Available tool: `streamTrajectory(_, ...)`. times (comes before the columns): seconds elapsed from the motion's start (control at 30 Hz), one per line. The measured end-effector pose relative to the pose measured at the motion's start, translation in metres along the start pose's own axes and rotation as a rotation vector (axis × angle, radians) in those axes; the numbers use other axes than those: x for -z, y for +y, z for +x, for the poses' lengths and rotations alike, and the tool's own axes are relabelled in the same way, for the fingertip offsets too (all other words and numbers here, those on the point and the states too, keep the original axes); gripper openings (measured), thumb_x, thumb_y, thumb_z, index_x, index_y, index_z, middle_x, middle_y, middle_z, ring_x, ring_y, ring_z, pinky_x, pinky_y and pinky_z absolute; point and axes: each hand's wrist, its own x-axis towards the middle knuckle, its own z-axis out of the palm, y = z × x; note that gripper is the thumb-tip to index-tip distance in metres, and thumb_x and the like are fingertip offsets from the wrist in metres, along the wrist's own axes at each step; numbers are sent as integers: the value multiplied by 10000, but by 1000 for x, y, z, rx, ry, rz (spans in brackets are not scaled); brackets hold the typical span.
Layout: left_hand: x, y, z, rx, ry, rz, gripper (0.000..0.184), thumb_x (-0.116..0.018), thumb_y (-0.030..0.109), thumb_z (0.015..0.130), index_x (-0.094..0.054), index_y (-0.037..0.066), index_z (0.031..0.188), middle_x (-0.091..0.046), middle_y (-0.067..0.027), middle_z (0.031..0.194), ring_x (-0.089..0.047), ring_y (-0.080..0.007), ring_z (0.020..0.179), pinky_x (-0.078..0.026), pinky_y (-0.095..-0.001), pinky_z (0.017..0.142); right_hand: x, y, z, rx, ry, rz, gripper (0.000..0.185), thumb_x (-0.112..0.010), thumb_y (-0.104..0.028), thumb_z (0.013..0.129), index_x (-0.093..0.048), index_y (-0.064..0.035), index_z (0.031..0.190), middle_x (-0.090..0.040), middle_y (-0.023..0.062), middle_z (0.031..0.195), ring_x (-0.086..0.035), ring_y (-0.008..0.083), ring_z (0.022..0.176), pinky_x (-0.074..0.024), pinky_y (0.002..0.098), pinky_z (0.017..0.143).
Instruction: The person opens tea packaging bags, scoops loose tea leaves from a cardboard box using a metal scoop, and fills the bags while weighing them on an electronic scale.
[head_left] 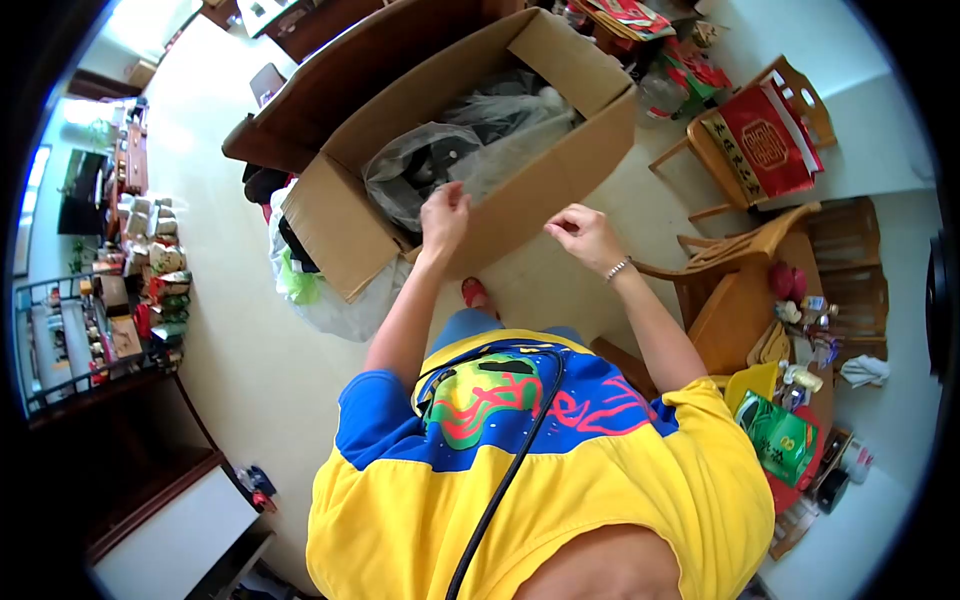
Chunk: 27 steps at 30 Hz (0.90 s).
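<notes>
A large open cardboard box (545,175) stands in front of me, its end flaps (345,225) folded outward. Inside it lie clear plastic bags (500,150) with dark items (452,152) in them; their kind does not show. My left hand (445,217) is over the box's near side, by the plastic, fingers curled together. To the right of the box, my right hand (588,238) hangs in the air with thumb and fingers pinched, a bracelet (618,268) on its wrist. Whether either hand has something small between its fingers cannot be made out.
Behind the box leans a dark wooden panel (290,110). Filled plastic bags (340,300) lie on the floor at its left. A chair (700,150) with a red gift bag (768,140) stands right, near a wooden armchair (740,310). Packed goods (160,260) line the far left.
</notes>
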Motion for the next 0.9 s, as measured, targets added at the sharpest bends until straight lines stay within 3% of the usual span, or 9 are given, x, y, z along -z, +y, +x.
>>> streamTrajectory(0.1, 26, -36, 26, 304, 25, -83, 511, -673, 172, 836, -517, -36, 1275, -605, -229, 1198, -612, -294, 1089, -482, -360, 917, -43, -13, 65, 40, -117, -66, 157, -695, -183, 801, -712, -28, 820, -657, 108, 801, -647, 229, 715, -521, 336, 665)
streamTrajectory(0.17, 18, -84, 43, 451, 195, -101, 695, -683, 196, 828, -361, -84, 1377, -415, -285, 1395, -432, -334, 1304, -368, -353, 1062, -75, -12, 107, 101, -177, -154, 154, -660, -173, 807, -702, -25, 818, -658, 121, 854, -647, 272, 791, -518, 372, 739)
streamTrajectory(0.2, 25, -83, 48, 532, 118, -221, 907, -715, 232, 800, -167, -92, 1447, -189, -312, 1501, -227, -379, 1409, -237, -377, 1147, -92, -9, 126, 102, -198, -154, 154, -660, -173, 807, -702, -25, 818, -658, 121, 854, -647, 272, 791, -518, 372, 739)
streamTrajectory(0.33, 15, -86, 68, 780, 178, -15, 1209, -807, 287, 703, 72, -2, 1482, -13, -294, 1540, -79, -441, 1426, -136, -499, 1162, -169, 26, 195, 312, -232, -365, 171, -622, -140, 816, -672, -25, 933, -639, 134, 1027, -597, 315, 991, -489, 412, 866)
streamTrajectory(0.4, 8, -86, 79, 862, 224, 132, 1260, -834, 313, 675, 90, 49, 1491, -53, -295, 1535, -123, -432, 1419, -173, -499, 1148, -194, 35, 226, 342, -336, -542, 237, -627, -152, 822, -646, -20, 1018, -594, 165, 1181, -546, 321, 1120, -467, 410, 944)
streamTrajectory(0.67, -14, -140, 97, 990, 337, 378, 1222, -813, 429, 683, 12, 51, 1502, -363, -252, 1443, -393, -399, 1312, -333, -503, 1065, -263, 86, 292, 95, -839, -796, 245, -571, -143, 841, -676, -12, 1020, -655, 219, 1079, -645, 348, 996, -515, 448, 861)
streamTrajectory(0.77, -19, -173, 103, 1104, 175, 368, 1050, -773, 462, 715, -189, 43, 1479, -499, -238, 1338, -514, -354, 1218, -419, -451, 1006, -266, 94, 307, 112, -943, -774, 251, -546, -153, 858, -686, -18, 1018, -660, 218, 1074, -657, 354, 973, -522, 451, 841)
streamTrajectory(0.83, -17, -206, 97, 1124, -28, 375, 774, -737, 442, 746, -463, 18, 1333, -596, -232, 1221, -599, -333, 1114, -503, -409, 888, -262, 93, 313, 120, -1009, -749, 259, -539, -163, 865, -689, -21, 1020, -658, 213, 1088, -655, 352, 978, -522, 448, 839)
streamTrajectory(0.9, -13, -210, 95, 1047, 8, 381, 587, -710, 403, 777, -544, 7, 1177, -630, -211, 1135, -628, -326, 1028, -517, -418, 808, -258, 88, 322, 50, -1122, -748, 299, -532, -144, 885, -672, -8, 1110, -646, 175, 1168, -635, 345, 1051, -518, 427, 875)
